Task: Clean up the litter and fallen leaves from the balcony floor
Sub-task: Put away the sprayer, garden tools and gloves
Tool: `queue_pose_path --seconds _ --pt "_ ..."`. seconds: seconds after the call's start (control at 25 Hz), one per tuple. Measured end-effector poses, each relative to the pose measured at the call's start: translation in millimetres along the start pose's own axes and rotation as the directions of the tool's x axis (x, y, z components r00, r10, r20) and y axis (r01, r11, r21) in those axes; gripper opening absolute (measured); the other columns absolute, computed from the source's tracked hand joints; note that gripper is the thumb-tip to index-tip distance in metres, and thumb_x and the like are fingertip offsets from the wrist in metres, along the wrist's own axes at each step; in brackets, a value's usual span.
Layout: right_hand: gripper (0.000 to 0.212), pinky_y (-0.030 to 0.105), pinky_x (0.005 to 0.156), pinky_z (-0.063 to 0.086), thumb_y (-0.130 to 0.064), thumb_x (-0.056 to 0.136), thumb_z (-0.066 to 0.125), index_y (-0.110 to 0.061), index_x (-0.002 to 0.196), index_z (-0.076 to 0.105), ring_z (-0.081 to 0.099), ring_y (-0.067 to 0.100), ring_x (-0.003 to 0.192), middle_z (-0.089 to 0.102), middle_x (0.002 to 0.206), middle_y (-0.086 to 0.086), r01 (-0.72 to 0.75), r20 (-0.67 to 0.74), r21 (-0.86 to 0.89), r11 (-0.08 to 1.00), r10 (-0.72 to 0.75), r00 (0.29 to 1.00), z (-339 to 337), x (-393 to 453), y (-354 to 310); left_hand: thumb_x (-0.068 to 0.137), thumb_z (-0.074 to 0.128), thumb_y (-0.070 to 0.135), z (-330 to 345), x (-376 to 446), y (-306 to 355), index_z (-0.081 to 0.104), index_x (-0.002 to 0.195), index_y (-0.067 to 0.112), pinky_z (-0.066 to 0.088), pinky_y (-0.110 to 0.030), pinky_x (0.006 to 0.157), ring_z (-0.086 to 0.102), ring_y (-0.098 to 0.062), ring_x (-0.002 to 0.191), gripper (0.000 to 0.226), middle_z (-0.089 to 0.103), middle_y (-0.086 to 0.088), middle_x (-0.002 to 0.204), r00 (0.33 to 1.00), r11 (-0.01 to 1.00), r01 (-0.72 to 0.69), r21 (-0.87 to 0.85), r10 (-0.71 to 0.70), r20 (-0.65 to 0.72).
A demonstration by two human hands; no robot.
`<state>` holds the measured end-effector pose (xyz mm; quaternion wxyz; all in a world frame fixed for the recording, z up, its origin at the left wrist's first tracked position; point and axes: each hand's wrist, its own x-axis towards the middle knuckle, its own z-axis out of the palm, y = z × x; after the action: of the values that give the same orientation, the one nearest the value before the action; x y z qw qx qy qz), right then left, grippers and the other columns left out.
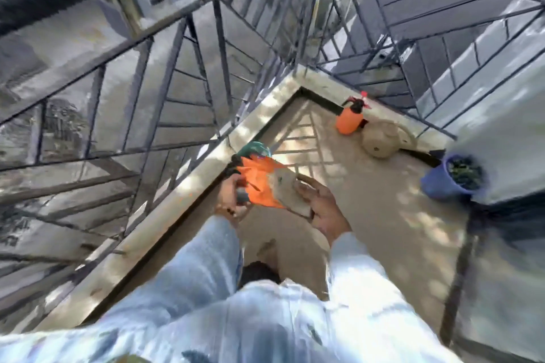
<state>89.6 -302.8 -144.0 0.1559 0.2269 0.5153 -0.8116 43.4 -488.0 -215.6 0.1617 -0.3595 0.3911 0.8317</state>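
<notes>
— While both arms reach forward in the head view, what does each hand hold?

— The left hand [233, 197] grips the crumpled orange plastic bag [259, 183] by its near edge, with something dark and blurred clamped under the fingers. The right hand [321, 203] pinches a flat tan scrap of paper or card litter [290, 190], thumb on top.

— How does the scrap lie to the bag?

— Touching it, at the bag's right side, just ahead of the right hand. Its long axis runs from upper left to lower right, towards the right wrist. I judge the next move is sliding the scrap leftward into the bag, so the bag's mouth must face right; blur hides whether it does.

— Which hand is nearer the litter?

— The right; it already has it.

— Counts?

— One bag, one scrap in hand. On the beige balcony floor [368, 215]: one orange pump sprayer bottle [349, 118], one tan round overturned pot [380, 140] beside it, one blue plastic plant pot [442, 183] well to the right. One small brown leaf-like scrap [267, 246] lies near the feet. A green rounded object [255, 149] sits behind the bag; I cannot tell what it is.
</notes>
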Motion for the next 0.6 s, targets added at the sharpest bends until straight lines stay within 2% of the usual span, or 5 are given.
queue_pose_path --seconds 0.12,0.2,0.32,0.44,0.6 --pt "0.019 0.029 0.06 0.059 0.008 0.088 0.056 -0.003 0.102 0.06 0.07 0.016 0.065 0.074 0.076 0.007 -0.052 -0.005 -0.155 0.987 0.052 0.999 -22 49 -43 0.083 0.062 0.022 41 22 37 0.059 0.048 0.018 0.035 -0.011 0.035 0.046 -0.004 0.033 0.035 0.051 0.007 0.044 0.996 0.989 0.005 0.149 0.008 -0.088" --pt "0.025 0.043 0.074 0.059 0.003 0.085 0.062 -0.001 0.109 0.06 0.069 0.024 0.076 0.072 0.087 0.015 -0.054 -0.047 -0.213 0.976 0.045 0.998 -26 92 -81 0.077 0.073 0.032 64 58 55 0.066 0.063 0.019 0.042 -0.017 0.041 0.054 -0.008 0.042 0.02 0.058 0.005 0.058 0.999 0.977 -0.038 0.209 0.042 -0.014" --pt "0.026 0.06 0.085 0.051 -0.004 0.08 0.071 -0.003 0.105 0.065 0.064 0.036 0.09 0.066 0.104 0.027 -0.111 -0.045 -0.266 0.958 0.103 0.994 -32 137 -106 0.074 0.078 0.034 96 60 78 0.067 0.086 0.019 0.051 -0.029 0.051 0.061 -0.018 0.055 0.022 0.065 -0.004 0.071 0.997 0.956 0.012 0.294 0.011 -0.076" --pt "0.019 0.053 0.072 0.057 -0.01 0.08 0.072 -0.005 0.097 0.065 0.067 0.033 0.087 0.067 0.103 0.023 -0.226 -0.034 -0.18 0.957 0.223 0.974 -31 186 -125 0.084 0.07 0.016 112 78 84 0.064 0.085 0.015 0.054 -0.031 0.047 0.062 -0.021 0.056 0.006 0.066 -0.009 0.074 0.986 0.967 0.031 0.252 0.013 -0.169" --pt "0.021 0.055 0.081 0.05 -0.013 0.079 0.072 -0.021 0.096 0.062 0.064 0.033 0.092 0.068 0.099 0.011 -0.43 -0.056 -0.099 0.897 0.427 0.903 -36 273 -133 0.095 0.051 0.008 126 125 81 0.059 0.082 0.013 0.049 -0.023 0.044 0.06 -0.014 0.046 0.016 0.064 -0.002 0.055 0.951 0.991 0.077 0.108 -0.041 -0.305"
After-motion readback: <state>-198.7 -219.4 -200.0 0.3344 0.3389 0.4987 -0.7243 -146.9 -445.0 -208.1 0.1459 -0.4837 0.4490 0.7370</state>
